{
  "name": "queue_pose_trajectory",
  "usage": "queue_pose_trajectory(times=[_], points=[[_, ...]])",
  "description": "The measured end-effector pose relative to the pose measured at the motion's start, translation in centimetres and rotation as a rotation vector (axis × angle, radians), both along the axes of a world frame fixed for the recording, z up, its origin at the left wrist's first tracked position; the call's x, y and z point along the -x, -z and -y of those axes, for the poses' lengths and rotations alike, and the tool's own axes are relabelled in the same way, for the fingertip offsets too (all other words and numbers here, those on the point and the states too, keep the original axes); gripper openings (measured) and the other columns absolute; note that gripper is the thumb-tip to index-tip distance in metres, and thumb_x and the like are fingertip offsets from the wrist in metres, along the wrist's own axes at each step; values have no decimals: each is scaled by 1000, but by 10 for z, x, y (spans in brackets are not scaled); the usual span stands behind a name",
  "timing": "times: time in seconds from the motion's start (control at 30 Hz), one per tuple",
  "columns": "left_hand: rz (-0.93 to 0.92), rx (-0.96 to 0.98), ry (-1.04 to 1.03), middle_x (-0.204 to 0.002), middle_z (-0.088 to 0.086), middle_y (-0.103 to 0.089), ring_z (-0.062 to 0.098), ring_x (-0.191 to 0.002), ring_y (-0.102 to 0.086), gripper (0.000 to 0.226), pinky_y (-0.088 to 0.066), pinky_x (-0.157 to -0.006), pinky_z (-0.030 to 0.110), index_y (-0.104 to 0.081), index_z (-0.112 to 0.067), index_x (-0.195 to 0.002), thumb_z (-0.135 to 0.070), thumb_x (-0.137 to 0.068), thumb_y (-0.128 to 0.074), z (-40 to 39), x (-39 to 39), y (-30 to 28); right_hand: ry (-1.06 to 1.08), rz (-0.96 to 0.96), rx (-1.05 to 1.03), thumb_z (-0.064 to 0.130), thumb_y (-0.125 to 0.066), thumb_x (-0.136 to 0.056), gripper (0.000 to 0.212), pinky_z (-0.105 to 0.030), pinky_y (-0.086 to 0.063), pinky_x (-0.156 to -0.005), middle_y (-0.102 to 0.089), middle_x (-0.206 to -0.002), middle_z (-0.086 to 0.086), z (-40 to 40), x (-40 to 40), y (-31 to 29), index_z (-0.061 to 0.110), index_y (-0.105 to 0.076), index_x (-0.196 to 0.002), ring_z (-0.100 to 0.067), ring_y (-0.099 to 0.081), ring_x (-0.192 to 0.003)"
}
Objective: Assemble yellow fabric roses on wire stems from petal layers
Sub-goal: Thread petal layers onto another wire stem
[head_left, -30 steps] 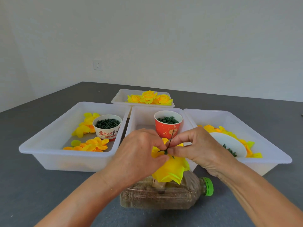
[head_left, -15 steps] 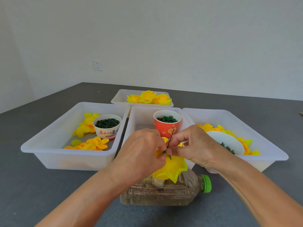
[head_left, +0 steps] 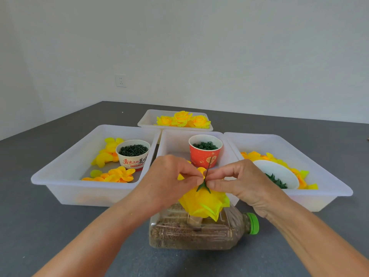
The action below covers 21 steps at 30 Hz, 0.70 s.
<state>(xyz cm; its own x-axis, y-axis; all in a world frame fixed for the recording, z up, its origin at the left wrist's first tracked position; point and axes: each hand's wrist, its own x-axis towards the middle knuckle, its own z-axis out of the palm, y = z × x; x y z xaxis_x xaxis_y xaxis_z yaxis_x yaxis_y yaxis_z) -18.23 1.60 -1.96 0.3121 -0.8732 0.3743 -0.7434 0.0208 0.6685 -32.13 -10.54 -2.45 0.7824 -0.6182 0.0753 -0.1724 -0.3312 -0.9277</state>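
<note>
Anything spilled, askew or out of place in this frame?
Only the plastic bottle looks odd: it lies on its side on the table, green cap to the right, right under the yellow flower. Nothing spilled; trays sit orderly.

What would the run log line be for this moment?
left hand: pinching calyx | right hand: pinching stem | rose: over bottle | stage: seating calyx

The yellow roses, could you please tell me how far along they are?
Done: three finished roses sit in the far bin. In hand: left hand and right hand pinch a green calyx onto the stem above the yellow petals. Left: loose petals still fill the side bins.
</note>
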Motion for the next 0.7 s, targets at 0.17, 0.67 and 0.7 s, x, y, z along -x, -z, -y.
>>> queue_pose_trajectory(times=[0.17,0.67,0.7], points=[[-47,-37,-46,-72,-14,-68,0,-74,-60,9,-47,-74,22,-76,-25,-74,-17,-77,-74,7,1,2,22,15,33,8,-80,-69,13,-35,-53,-91,-73,-99,1,-4,-4,1,11,-77,-81,-7,-66,-98],[221,-141,-59,-85,-10,-62,11,-83,-56,5,-46,-78,33,-73,-21,-77,-23,-81,-71,9,5,2,-64,-151,309,16,-82,-70,11,-42,-50,-93,-73,-81,5,2,-13,-4,24,-75,-67,-14,-65,-94],[259,-134,-57,-87,-8,-63,13,-85,-57,6,-46,-79,35,-73,-20,-78,-24,-82,-70,9,6,2,-73,-159,319,15,-81,-71,10,-43,-49,-93,-73,-82,4,1,-13,-5,23,-75,-69,-15,-65,-95]])
